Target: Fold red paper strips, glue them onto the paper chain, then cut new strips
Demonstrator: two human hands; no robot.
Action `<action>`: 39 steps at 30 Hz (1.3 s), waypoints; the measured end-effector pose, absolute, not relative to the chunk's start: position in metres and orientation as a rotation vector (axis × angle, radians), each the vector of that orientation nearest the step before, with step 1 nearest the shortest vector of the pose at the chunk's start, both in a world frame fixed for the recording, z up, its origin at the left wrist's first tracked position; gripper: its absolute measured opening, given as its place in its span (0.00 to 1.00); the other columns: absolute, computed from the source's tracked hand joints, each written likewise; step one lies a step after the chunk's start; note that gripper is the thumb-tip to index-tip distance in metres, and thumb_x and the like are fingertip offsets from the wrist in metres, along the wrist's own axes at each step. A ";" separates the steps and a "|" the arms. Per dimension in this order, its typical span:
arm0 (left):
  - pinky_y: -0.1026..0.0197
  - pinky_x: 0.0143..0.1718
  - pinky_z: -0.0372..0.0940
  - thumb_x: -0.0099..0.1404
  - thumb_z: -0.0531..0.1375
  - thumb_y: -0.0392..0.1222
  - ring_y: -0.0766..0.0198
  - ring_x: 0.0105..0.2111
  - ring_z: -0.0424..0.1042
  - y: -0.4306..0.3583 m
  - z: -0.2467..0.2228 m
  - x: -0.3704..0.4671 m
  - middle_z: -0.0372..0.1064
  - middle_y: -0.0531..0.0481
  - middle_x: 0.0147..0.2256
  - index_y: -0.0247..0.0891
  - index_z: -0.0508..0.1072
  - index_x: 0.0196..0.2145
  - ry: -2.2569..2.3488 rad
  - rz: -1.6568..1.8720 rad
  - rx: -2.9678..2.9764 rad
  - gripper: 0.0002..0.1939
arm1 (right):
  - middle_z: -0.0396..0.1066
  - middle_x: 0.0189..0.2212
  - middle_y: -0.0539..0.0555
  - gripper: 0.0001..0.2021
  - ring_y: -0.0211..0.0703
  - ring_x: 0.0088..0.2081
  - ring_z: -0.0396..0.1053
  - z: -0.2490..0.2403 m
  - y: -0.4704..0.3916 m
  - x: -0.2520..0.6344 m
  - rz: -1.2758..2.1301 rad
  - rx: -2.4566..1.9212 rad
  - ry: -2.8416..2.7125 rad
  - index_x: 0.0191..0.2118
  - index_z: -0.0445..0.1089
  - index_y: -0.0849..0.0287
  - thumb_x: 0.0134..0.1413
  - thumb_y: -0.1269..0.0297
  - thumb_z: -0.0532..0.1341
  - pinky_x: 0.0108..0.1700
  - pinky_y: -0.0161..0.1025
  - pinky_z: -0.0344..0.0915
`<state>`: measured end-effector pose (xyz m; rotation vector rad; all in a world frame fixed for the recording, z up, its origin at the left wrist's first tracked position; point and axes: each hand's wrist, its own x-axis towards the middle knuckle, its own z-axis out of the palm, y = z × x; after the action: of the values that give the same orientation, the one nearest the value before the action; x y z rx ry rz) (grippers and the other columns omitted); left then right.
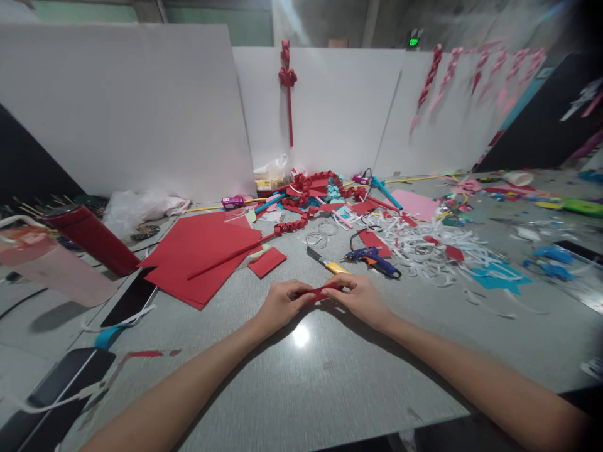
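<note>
Between my two hands is a small strip of red paper (319,293), pinched at both ends just above the table. My left hand (284,304) has thumb and fingers closed on its left end. The other end sits in the closed fingers of my right hand (360,299). Just beyond my right hand lies a utility knife (335,267) with a yellow handle, and past it a blue glue gun (374,258). A small red paper piece (267,262) rests beyond my left hand, beside large red sheets (207,251) with a thin red paper stick (226,256) across them.
A heap of white paper shreds (424,248) spreads at the right, with a blue sheet (499,276). Red folded-paper chains (306,188) lie at the back before white boards (325,107). At left stand a red tumbler (97,238) and a pink bottle (56,267), near phones and cables.
</note>
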<state>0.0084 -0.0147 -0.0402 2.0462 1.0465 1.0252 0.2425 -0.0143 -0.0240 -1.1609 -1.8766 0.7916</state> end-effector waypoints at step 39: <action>0.61 0.37 0.65 0.79 0.54 0.45 0.60 0.34 0.75 -0.014 -0.044 0.003 0.78 0.44 0.36 0.36 0.80 0.46 1.015 0.803 2.434 0.16 | 0.80 0.36 0.56 0.11 0.48 0.38 0.75 -0.027 -0.012 0.251 0.353 -1.015 -2.164 0.41 0.79 0.56 0.69 0.59 0.61 0.44 0.45 0.68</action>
<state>0.0026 -0.0142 -0.0437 2.4342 1.0154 0.8027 0.2514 -0.0118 -0.0267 -1.0152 -2.1635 0.3527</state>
